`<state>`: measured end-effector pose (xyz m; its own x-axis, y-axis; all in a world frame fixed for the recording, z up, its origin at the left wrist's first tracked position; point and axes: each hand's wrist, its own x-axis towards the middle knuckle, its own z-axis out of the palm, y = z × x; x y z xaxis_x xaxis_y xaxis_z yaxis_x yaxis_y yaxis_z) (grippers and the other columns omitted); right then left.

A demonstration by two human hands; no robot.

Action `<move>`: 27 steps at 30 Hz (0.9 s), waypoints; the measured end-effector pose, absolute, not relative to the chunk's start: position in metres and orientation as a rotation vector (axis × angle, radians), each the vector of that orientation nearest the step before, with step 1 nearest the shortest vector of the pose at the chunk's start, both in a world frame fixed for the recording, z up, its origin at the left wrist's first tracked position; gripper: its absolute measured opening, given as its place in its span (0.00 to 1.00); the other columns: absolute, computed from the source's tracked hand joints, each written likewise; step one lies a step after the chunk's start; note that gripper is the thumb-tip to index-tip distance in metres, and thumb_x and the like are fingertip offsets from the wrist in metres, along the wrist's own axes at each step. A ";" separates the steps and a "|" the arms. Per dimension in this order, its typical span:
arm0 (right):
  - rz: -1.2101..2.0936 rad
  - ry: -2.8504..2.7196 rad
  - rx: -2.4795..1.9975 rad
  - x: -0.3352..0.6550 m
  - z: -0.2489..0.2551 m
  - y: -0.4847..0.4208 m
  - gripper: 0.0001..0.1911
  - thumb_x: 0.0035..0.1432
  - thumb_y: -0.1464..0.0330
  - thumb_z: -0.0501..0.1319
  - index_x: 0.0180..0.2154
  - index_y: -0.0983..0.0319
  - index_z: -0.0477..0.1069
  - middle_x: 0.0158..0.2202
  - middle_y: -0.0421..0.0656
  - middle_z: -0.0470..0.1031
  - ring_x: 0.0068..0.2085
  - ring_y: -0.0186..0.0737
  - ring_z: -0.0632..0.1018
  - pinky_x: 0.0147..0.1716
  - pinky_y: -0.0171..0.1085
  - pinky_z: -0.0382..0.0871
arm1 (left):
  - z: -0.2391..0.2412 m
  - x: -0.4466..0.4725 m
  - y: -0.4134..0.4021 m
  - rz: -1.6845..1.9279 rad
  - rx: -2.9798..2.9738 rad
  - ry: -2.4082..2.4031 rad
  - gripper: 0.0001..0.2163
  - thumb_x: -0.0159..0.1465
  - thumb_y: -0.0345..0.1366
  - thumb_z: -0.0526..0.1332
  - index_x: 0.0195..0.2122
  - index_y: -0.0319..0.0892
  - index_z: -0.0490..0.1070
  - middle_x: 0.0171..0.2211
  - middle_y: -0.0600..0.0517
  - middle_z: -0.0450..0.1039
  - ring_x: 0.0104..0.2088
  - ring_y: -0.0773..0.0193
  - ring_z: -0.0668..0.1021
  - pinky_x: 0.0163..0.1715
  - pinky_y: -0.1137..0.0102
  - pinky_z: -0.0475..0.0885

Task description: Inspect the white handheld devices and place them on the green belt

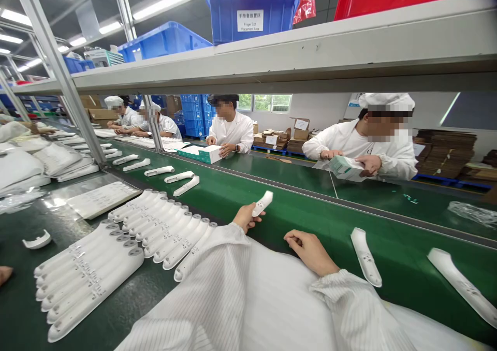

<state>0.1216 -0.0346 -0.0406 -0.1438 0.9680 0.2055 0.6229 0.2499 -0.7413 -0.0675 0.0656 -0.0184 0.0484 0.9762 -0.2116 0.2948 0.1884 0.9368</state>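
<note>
Left hand (244, 218) with white piece (264, 202)

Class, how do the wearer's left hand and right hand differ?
The left hand grips a white part; the right hand shows nothing in its grasp. The left hand sits higher in the picture than the right hand. Both bare hands emerge from striped white sleeves.

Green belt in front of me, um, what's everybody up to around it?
The wearer's left hand holds up a white part over the green belt. The right hand is loosely curled nearby, with nothing visible in it. To its right, two more parts lie on the belt, and rows of parts lie on the left. Across the belt, one person has both hands at a box, and another person holds a green-and-white pack.
</note>
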 end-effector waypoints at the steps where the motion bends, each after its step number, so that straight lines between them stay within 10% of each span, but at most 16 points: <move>1: 0.644 -1.851 -1.444 0.122 -0.041 -0.034 0.12 0.54 0.63 0.53 0.32 0.58 0.73 0.27 0.40 0.75 0.28 0.38 0.73 0.30 0.36 0.63 | -0.019 -0.059 0.061 0.849 1.223 1.324 0.16 0.64 0.40 0.45 0.41 0.37 0.68 0.36 0.44 0.74 0.26 0.67 0.74 0.17 0.76 0.57; 16: 0.237 -1.880 -1.583 0.152 -0.034 -0.035 0.12 0.54 0.64 0.51 0.31 0.56 0.73 0.31 0.41 0.75 0.31 0.38 0.73 0.33 0.37 0.63 | -0.029 -0.011 0.027 0.882 0.895 0.609 0.14 0.59 0.40 0.56 0.46 0.45 0.63 0.43 0.48 0.70 0.32 0.69 0.74 0.21 0.78 0.61; 27: 1.310 -0.440 -0.737 0.152 -0.024 -0.025 0.09 0.47 0.65 0.64 0.34 0.56 0.72 0.29 0.37 0.73 0.25 0.28 0.71 0.20 0.28 0.65 | -0.018 -0.010 0.012 0.920 0.916 0.404 0.16 0.58 0.39 0.59 0.47 0.44 0.62 0.44 0.46 0.70 0.37 0.65 0.75 0.26 0.76 0.66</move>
